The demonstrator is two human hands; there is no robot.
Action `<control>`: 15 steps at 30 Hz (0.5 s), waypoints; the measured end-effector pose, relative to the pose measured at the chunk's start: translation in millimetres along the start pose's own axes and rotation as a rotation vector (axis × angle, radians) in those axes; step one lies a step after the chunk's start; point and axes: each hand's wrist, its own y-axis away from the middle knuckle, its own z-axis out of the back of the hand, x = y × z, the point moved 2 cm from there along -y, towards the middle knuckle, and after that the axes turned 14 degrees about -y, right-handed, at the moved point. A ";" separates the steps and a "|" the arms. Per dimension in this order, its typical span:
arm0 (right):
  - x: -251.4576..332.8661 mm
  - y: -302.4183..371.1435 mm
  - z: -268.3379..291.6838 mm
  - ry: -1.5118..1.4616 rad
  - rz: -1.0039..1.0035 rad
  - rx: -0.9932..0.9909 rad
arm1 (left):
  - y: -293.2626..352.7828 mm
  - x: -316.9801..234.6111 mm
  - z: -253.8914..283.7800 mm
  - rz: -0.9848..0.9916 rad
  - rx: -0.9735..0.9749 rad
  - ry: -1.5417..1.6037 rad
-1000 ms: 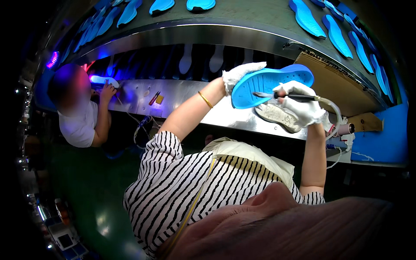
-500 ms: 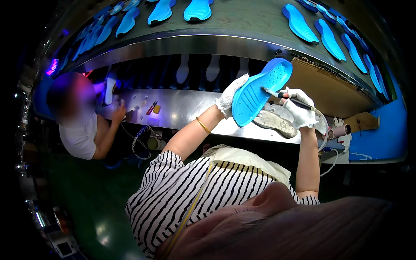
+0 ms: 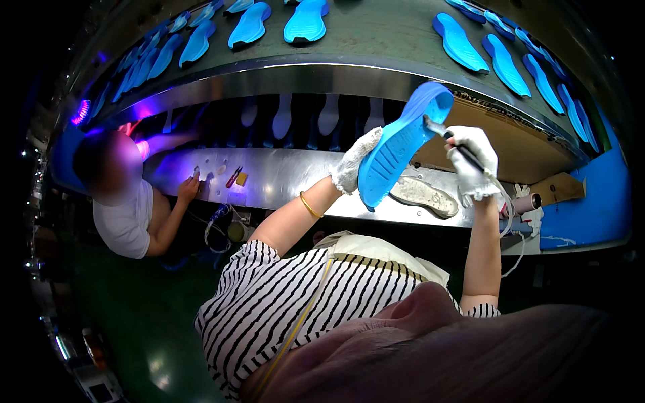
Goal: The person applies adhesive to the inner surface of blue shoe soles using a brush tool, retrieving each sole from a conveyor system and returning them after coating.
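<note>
My left hand [image 3: 357,162], in a white work glove, is closed on the left edge of a blue shoe sole [image 3: 398,156]. The sole is held up in the air and tilted, with its patterned face toward my right hand. In my right hand [image 3: 474,161], also gloved in white, is a dark-handled brush [image 3: 461,150] with a hose running back from it. The brush tip touches the sole's inner surface near its upper right rim. Below, a pale grey shoe sole [image 3: 424,195] lies flat on the metal bench [image 3: 302,164].
A conveyor belt [image 3: 383,33] carrying several blue soles curves past beyond the bench. Cardboard [image 3: 497,138] stands at the right, with a thread cone [image 3: 528,203] near it. A co-worker [image 3: 124,201] sits at the left, near red-handled pliers [image 3: 234,177] and a yellow block [image 3: 242,179].
The brush tip has moved up and right along the sole, with my right hand shifting right. The sole has turned slightly edge-on. The co-worker's arm now reaches toward the dark rack.
</note>
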 end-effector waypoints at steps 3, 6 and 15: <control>22.2 3.6 -4.5 0.193 0.072 0.319 | 0.6 -2.4 2.2 -0.042 -0.016 -0.007; 24.2 25.7 8.4 -0.087 -0.108 0.261 | -2.6 -6.3 10.4 -0.064 0.042 0.105; -27.0 79.1 74.4 -0.848 -0.343 -0.203 | -107.7 -128.3 -12.0 -0.209 0.052 0.559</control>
